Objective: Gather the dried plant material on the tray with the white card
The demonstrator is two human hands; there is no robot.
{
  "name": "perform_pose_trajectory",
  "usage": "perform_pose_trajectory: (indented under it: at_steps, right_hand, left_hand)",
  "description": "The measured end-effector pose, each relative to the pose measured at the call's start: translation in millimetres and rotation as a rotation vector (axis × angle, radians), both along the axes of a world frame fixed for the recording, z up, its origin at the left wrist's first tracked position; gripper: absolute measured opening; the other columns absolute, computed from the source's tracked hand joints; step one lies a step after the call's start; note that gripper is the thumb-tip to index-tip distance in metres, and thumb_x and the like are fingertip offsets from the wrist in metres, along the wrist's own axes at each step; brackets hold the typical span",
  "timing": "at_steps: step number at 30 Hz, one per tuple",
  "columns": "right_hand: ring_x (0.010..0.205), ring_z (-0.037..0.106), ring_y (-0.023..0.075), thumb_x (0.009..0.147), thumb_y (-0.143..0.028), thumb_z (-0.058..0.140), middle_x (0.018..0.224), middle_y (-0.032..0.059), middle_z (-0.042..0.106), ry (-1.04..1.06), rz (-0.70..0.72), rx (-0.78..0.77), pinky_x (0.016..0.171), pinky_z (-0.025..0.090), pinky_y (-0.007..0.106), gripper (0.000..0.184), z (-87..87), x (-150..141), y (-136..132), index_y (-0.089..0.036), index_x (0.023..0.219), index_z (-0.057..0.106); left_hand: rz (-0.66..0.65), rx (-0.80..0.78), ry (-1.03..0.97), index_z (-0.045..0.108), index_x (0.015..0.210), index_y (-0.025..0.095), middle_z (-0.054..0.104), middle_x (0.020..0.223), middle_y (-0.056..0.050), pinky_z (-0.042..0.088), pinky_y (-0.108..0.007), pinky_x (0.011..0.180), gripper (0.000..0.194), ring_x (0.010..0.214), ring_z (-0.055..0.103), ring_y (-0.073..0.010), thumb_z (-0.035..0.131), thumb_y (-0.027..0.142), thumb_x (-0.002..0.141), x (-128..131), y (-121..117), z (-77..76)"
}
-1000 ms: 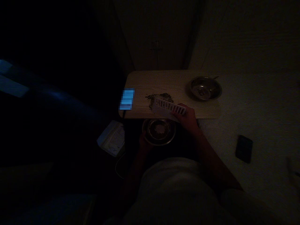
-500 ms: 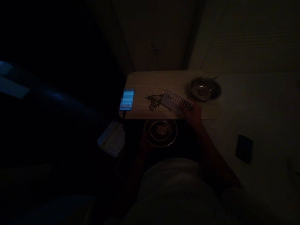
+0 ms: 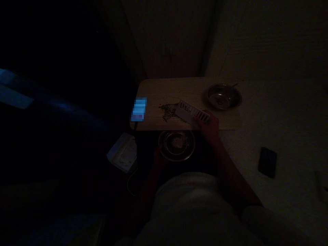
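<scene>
Gripping slotted pale object (image 3: 188, 114), right hand (image 3: 210, 128) closed around its end, left hand (image 3: 159, 155) clasping lower bowl (image 3: 189, 147)

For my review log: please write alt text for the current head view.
The right hand holds a pale slotted object by scattered dark bits on a wooden tabletop; the left hand holds a metal bowl at the near edge. Lighting is dim.

On the table (image 3: 174, 89), small bits (image 3: 167, 111) left of a bowl (image 3: 221, 99).
</scene>
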State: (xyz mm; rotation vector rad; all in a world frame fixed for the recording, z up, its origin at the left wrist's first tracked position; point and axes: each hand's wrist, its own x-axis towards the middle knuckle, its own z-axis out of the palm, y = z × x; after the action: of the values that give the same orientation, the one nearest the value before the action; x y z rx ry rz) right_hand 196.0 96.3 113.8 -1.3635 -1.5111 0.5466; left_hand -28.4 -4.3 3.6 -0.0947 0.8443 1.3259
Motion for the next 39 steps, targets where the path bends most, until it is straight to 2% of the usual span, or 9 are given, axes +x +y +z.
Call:
perform_pose_trajectory:
  at_steps: [5,11,16,22,31,39]
  right_hand:
    - [0.060,0.057,0.0155,0.077,-0.041,0.065,0.069,0.0002,0.065,0.008,0.011,-0.011,0.056,0.042,0.027,0.023,0.6,2.6,-2.0,-0.019,0.082,0.064]
    - [0.060,0.056,0.0148,0.077,-0.036,0.066,0.069,-0.0003,0.064,0.022,0.065,-0.030,0.055,0.041,0.026,0.018,1.8,3.0,-4.9,-0.019,0.081,0.064]
    - [0.058,0.054,0.0146,0.075,-0.039,0.068,0.067,-0.0006,0.063,0.040,0.012,-0.029,0.054,0.042,0.027,0.021,-2.0,4.8,-4.1,-0.019,0.079,0.063]
    - [0.062,0.058,0.0160,0.072,-0.040,0.070,0.072,0.0012,0.067,0.071,-0.051,-0.027,0.058,0.046,0.029,0.025,-5.4,9.1,-2.0,-0.018,0.084,0.065]
    - [0.056,0.053,0.0140,0.075,-0.039,0.067,0.065,-0.0008,0.062,0.060,0.055,-0.044,0.052,0.041,0.026,0.021,-1.2,3.5,-6.3,-0.019,0.079,0.062]
    - [0.059,0.053,0.0136,0.075,-0.040,0.066,0.067,-0.0013,0.061,0.061,0.091,-0.065,0.055,0.041,0.026,0.022,-1.5,4.2,-7.1,-0.019,0.081,0.063]
  left_hand:
    - [-0.009,0.016,-0.013,0.067,0.110,0.014,0.073,0.106,-0.010,0.033,-0.047,0.110,0.034,0.125,0.052,-0.0306,0.058,0.025,0.080,-0.4,-0.2,0.8]
    - [-0.033,-0.080,0.012,0.068,0.106,0.012,0.075,0.095,-0.011,0.037,-0.047,0.108,0.031,0.120,0.056,-0.0313,0.058,0.024,0.079,0.7,1.4,1.1]
    - [-0.032,-0.080,0.031,0.068,0.108,0.013,0.075,0.097,-0.009,0.038,-0.044,0.107,0.033,0.119,0.058,-0.0294,0.058,0.023,0.078,1.1,2.1,5.3]
    - [-0.036,-0.071,0.024,0.070,0.098,0.012,0.075,0.094,-0.011,0.037,-0.045,0.108,0.026,0.121,0.056,-0.0317,0.061,0.024,0.077,0.2,2.5,2.7]
    - [-0.032,-0.038,0.015,0.070,0.100,0.013,0.074,0.098,-0.011,0.035,-0.045,0.109,0.027,0.124,0.054,-0.0305,0.060,0.023,0.077,0.7,1.7,1.0]
    - [-0.038,-0.048,0.033,0.071,0.096,0.014,0.075,0.096,-0.009,0.036,-0.046,0.109,0.024,0.119,0.057,-0.0297,0.060,0.025,0.078,1.3,1.7,0.9]
